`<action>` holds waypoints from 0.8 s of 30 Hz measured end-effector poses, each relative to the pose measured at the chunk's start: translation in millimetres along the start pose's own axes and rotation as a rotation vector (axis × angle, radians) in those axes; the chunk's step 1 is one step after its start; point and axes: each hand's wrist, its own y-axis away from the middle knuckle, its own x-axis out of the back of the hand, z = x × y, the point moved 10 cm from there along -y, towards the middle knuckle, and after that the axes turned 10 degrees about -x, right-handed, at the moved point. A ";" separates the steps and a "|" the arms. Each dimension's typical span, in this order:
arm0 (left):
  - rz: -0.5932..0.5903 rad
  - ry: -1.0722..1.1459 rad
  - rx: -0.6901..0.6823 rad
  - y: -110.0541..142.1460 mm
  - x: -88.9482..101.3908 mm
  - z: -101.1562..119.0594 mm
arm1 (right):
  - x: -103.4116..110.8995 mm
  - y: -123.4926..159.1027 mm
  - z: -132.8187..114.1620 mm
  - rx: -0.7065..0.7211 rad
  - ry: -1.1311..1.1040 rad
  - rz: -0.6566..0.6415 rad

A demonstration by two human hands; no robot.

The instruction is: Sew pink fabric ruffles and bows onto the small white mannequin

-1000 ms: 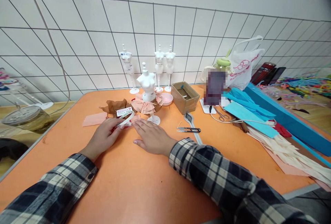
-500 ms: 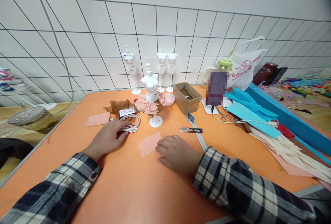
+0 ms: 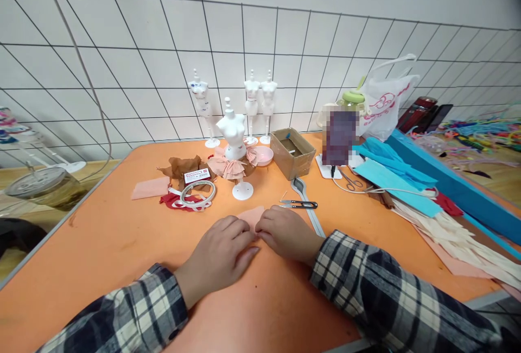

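A small peach piece of crepe paper (image 3: 251,215) lies on the orange table in front of me, partly covered by my fingers. My left hand (image 3: 222,252) reaches its left near edge, fingers bent over it and thumb apart. Closed at the paper's right near edge is my right hand (image 3: 287,235), its fingertips meeting those of the left. Beyond them stands a white mini dress form (image 3: 232,133) wearing a ruffled peach skirt (image 3: 228,166). To the left, a roll of double-sided tape (image 3: 198,196) rests on red scraps (image 3: 173,201).
Thread snips (image 3: 299,204) lie across a grey strap-like strip (image 3: 313,220) beside my right hand. Farther back are a cardboard box (image 3: 293,153), a pink dish (image 3: 264,156) and several dress forms. Blue crepe sheets (image 3: 401,183), scissors (image 3: 352,181) and a phone on a stand (image 3: 341,138) occupy the right.
My left hand has left the tape roll and moved right and nearer to the peach paper, beside my right hand. My right hand has shifted slightly over the paper.
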 end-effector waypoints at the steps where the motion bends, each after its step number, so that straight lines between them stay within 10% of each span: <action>1: -0.036 -0.015 0.023 -4.3 -7.6 0.4 | -3.0 -0.7 1.8 -0.001 0.011 -0.012; 24: -0.173 -0.017 0.128 1.2 -24.2 -27.9 | -2.1 -0.9 23.3 -0.254 -0.105 -0.130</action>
